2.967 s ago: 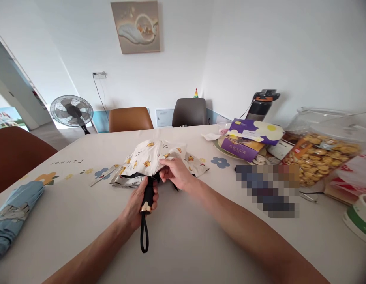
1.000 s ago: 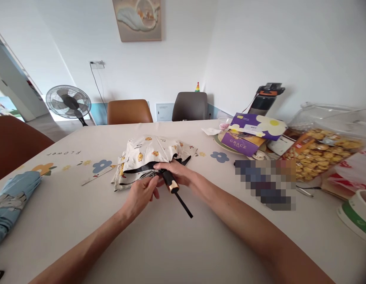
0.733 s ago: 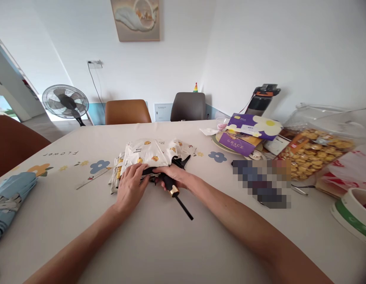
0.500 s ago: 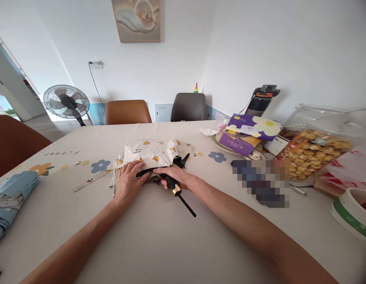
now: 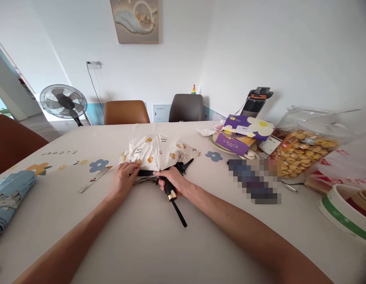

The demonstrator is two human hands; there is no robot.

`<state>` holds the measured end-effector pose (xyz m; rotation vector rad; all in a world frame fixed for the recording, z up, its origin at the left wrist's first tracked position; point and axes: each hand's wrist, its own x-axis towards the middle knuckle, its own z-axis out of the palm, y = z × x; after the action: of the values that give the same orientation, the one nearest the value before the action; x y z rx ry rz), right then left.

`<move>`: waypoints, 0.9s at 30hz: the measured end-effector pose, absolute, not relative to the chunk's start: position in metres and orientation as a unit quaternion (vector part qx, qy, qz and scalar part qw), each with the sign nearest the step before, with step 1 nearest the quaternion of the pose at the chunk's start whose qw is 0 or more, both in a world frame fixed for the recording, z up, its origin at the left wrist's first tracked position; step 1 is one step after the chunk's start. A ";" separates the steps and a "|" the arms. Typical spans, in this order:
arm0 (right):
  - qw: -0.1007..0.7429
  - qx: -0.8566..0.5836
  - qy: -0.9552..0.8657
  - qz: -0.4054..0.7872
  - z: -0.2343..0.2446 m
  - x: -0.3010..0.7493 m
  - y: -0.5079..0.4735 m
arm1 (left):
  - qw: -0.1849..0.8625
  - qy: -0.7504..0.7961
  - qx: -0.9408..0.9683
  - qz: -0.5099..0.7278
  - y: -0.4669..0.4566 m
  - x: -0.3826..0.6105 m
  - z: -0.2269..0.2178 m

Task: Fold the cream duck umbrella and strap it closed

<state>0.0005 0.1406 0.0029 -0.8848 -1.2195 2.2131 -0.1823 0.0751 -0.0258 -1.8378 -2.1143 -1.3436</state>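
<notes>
A white umbrella (image 5: 159, 152) printed with small yellow figures lies partly folded on the table in front of me, its black underside and some ribs showing along the near edge. My right hand (image 5: 172, 179) is wrapped round its black handle, which has a gold band; a black strap hangs from the end towards me. My left hand (image 5: 126, 177) pinches the canopy's near left edge, fingers bent over the cloth. The cloth tie strip (image 5: 95, 179) stretches out on the table to the left of that hand.
A folded blue umbrella (image 5: 14, 201) lies at the left. On the right are a purple tissue box (image 5: 234, 142), a dark bottle (image 5: 255, 101), a clear jar of nuts (image 5: 307, 152), a blurred dark object (image 5: 255, 183) and a white-green roll (image 5: 345, 215). Chairs stand behind the table.
The canopy has spread wider and flatter across the table. My left hand has shifted slightly left along its edge, fingers more curled. The handle has turned, its strap pointing more towards me.
</notes>
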 end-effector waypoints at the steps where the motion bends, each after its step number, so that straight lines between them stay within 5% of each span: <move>1: 0.231 -0.311 -0.443 0.808 0.002 0.002 0.142 | 0.016 -0.674 -0.609 -0.419 0.075 -0.183 -0.026; 14: 0.152 -0.243 -0.415 0.864 0.001 0.011 0.144 | 0.083 -0.654 -0.660 -0.360 0.074 -0.184 -0.032; 27: 0.330 -0.361 -0.451 0.746 0.004 -0.024 0.136 | 0.158 -0.666 -0.632 -0.364 0.073 -0.184 -0.033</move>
<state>-0.0241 0.1358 0.0045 -0.9442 -1.1797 1.9518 -0.1838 0.0733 -0.0328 -1.8064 -1.9047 -1.0407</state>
